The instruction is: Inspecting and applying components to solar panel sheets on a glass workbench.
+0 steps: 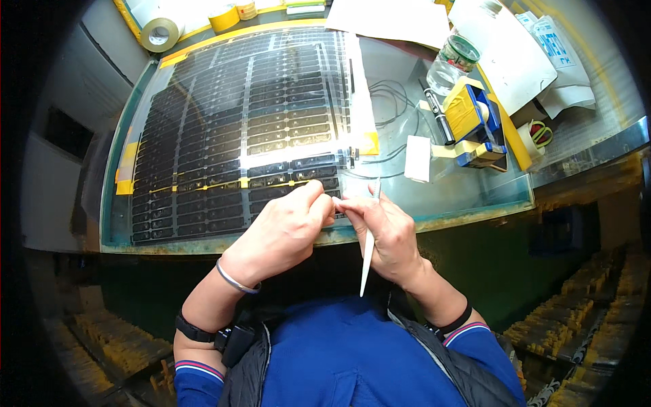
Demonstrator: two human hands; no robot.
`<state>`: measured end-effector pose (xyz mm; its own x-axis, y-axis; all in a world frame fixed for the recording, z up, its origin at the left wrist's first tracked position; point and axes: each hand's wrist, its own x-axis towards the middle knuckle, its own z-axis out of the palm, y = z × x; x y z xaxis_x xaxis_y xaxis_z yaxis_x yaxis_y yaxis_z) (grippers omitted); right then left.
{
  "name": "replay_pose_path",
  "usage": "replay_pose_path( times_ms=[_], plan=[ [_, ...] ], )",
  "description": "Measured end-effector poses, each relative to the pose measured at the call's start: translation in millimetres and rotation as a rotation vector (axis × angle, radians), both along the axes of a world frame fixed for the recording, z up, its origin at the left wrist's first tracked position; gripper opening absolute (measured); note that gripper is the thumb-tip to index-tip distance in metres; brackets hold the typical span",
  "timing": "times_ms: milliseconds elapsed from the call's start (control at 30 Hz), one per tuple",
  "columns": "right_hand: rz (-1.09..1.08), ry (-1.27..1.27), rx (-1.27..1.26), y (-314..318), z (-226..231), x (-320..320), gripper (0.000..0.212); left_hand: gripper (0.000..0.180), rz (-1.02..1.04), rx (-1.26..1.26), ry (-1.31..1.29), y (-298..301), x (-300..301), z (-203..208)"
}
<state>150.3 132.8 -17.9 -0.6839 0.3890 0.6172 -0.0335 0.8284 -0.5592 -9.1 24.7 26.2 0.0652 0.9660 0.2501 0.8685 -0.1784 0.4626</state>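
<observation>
My left hand (283, 222) is closed over the lower right part of a dark patterned film sheet (203, 129), its thumb and fingers pinched together. Whatever they grip is too small or hidden to make out. Close beside it, my right hand (390, 237) grips a slender white pen-like tool (367, 261). The tool's tapered white end points down toward me, and its other end sticks up past my fingers. The fingertips of both hands nearly meet. The sheet lies on a glass-topped table (475, 205), with a line of small yellow tape pieces across its rows.
At the right stand a blue and yellow tape dispenser (485, 122), a black marker (439, 117), a clear jar (453, 61) and a small white block (418, 159). Green-handled scissors (540, 134) are farther right. Tape rolls (160, 34) and white paper (386, 20) lie along the far edge.
</observation>
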Motion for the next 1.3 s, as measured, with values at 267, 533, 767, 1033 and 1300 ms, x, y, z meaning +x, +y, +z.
replay_pose_path(
  times_ms=[267,533,767,1033,1300],
  plan=[
    [-0.003,-0.012,0.013,1,0,1,0.025,0.01,0.086,0.131,-0.067,1,2,-18],
    [0.057,-0.101,-0.053,4,9,5,0.025,0.018,0.195,0.268,-0.179,-27,6,-20],
    [0.071,-0.17,0.112,-4,31,-5,0.018,0.025,0.211,0.343,0.108,-35,20,-31],
    [0.04,-0.218,0.19,-7,37,-8,0.018,0.025,0.22,0.333,0.082,-36,19,-32],
    [0.111,-0.055,0.093,1,20,-14,0.02,0.021,0.241,0.361,0.046,-33,18,-32]
  ],
)
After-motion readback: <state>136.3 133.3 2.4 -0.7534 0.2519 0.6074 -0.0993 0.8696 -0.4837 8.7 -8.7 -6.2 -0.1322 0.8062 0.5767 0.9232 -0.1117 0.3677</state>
